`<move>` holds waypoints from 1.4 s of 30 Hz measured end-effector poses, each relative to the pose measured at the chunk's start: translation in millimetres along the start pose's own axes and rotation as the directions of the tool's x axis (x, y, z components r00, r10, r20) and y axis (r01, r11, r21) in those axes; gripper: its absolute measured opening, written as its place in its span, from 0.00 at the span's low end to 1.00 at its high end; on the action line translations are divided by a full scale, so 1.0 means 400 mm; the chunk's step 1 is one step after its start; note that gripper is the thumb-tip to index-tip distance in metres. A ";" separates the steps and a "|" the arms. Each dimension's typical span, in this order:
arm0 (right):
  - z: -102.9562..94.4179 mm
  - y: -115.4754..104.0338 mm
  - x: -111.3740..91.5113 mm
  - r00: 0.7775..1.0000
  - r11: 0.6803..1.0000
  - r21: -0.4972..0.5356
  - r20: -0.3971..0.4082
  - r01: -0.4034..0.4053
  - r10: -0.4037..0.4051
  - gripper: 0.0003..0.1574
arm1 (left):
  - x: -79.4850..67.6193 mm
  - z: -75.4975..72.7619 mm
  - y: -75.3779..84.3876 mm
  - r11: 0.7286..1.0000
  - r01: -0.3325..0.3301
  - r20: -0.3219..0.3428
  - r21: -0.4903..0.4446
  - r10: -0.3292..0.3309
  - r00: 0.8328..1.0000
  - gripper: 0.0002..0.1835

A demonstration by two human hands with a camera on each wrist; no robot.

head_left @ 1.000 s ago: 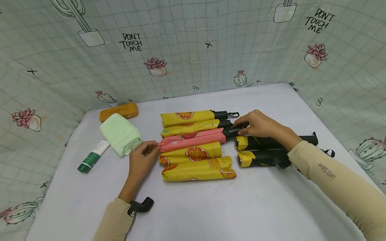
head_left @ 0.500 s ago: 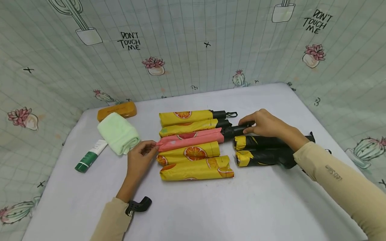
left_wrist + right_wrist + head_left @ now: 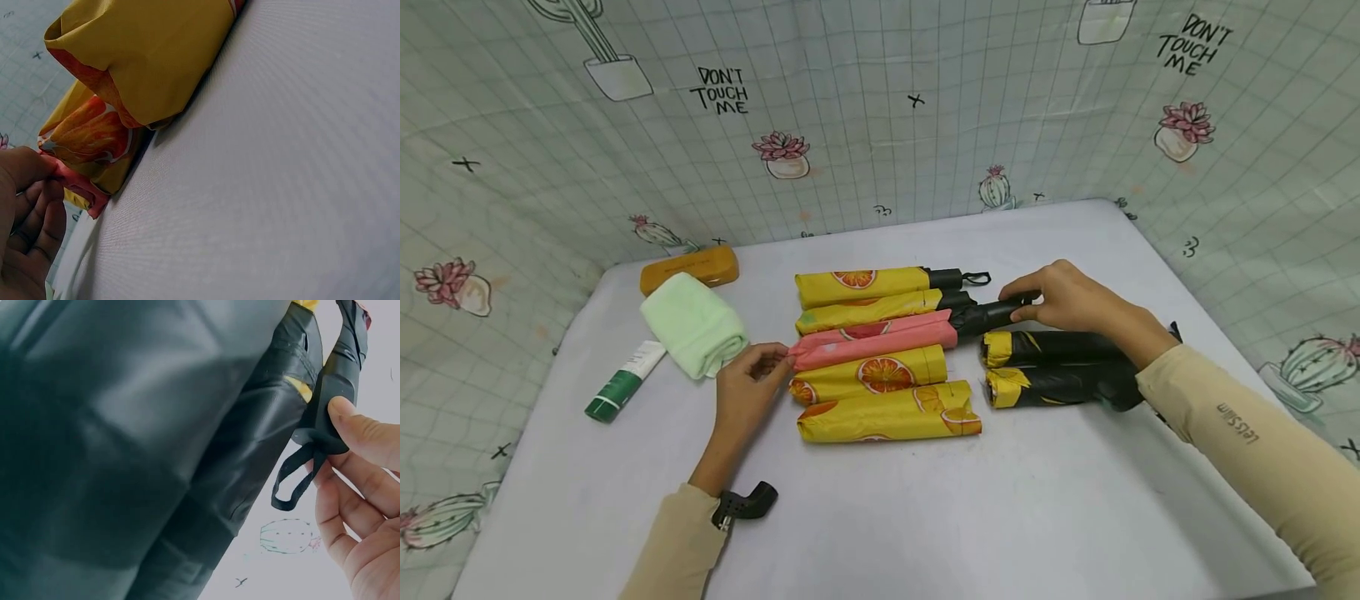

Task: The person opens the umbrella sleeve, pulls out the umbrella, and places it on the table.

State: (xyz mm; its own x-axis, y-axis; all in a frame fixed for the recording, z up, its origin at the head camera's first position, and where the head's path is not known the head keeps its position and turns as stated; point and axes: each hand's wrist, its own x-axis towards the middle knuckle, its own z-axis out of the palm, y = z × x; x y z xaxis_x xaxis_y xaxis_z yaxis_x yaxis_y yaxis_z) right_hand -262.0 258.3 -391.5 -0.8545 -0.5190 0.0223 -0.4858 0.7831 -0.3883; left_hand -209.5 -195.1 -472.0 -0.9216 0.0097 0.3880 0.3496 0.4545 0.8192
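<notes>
A folded umbrella (image 3: pixel 996 315) sticks out of the right end of a pink sleeve (image 3: pixel 874 340) printed with fruit slices. My left hand (image 3: pixel 750 385) pinches the sleeve's left tip between thumb and fingers, which the left wrist view shows up close. At the other end, my right hand (image 3: pixel 1063 293) grips the umbrella's black handle (image 3: pixel 337 394), its thumb on top; a wrist loop (image 3: pixel 292 481) hangs from it. Behind lie two yellow-sleeved umbrellas (image 3: pixel 861 287) with black ends showing. In front lie two yellow orange-print sleeves (image 3: pixel 891 412) with no handle showing.
Two black umbrellas with yellow ends (image 3: pixel 1060 386) lie under my right forearm. On the left are a folded pale green towel (image 3: pixel 694 323), a green-and-white tube (image 3: pixel 625 381) and a mustard case (image 3: pixel 689 268). A printed cloth (image 3: pixel 850 108) hangs behind the white table (image 3: pixel 925 525).
My right hand has moved a little to the right, and more of the black umbrella shows outside the pink sleeve. The left hand keeps its pinch at the sleeve's tip.
</notes>
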 end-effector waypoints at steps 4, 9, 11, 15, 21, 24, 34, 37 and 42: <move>-0.006 0.010 -0.008 1.000 1.000 -0.009 -0.015 0.006 -0.006 0.19 | 0.001 -0.003 -0.015 1.000 0.003 0.008 0.003 -0.003 1.000 0.06; -0.017 0.026 -0.026 0.999 0.999 -0.040 -0.033 0.002 -0.003 0.19 | -0.001 -0.003 -0.013 1.000 0.008 0.017 -0.001 -0.008 1.000 0.06; -0.021 0.032 -0.034 0.999 0.999 -0.047 -0.040 -0.002 0.000 0.19 | -0.001 -0.003 -0.012 1.000 0.008 0.017 0.002 -0.008 1.000 0.06; -0.029 0.040 -0.047 0.999 0.998 -0.053 -0.047 -0.018 0.015 0.19 | 0.000 -0.004 -0.012 1.000 0.005 0.017 0.012 -0.005 1.000 0.06; -0.043 0.045 -0.058 0.999 0.998 -0.063 -0.043 -0.027 0.024 0.20 | 0.003 -0.005 -0.016 1.000 0.003 0.018 0.017 -0.003 1.000 0.06; -0.050 0.049 -0.063 0.999 0.997 -0.073 -0.051 -0.024 0.020 0.20 | 0.003 -0.003 -0.016 1.000 -0.002 0.018 0.016 0.001 1.000 0.06; -0.058 0.072 -0.078 0.998 0.994 -0.105 -0.062 -0.022 0.016 0.19 | -0.005 -0.008 -0.015 1.000 0.016 0.010 0.015 -0.017 1.000 0.06; -0.062 0.081 -0.088 0.997 0.993 -0.115 -0.070 -0.034 0.026 0.20 | -0.005 -0.007 -0.016 1.000 0.003 0.009 0.009 -0.003 1.000 0.06; -0.073 0.092 -0.103 0.996 0.990 -0.131 -0.081 -0.054 0.044 0.20 | -0.003 -0.005 -0.014 1.000 0.002 0.022 0.000 -0.002 1.000 0.07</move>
State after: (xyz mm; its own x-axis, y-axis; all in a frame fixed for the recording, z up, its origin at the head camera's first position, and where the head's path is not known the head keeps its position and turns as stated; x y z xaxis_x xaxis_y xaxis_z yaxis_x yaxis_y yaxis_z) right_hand -250.1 318.6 -380.1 -0.8869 -0.4549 0.0802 -0.4589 0.8482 -0.2645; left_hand -209.8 -199.3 -476.4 -0.9259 0.0282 0.3767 0.3475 0.4545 0.8202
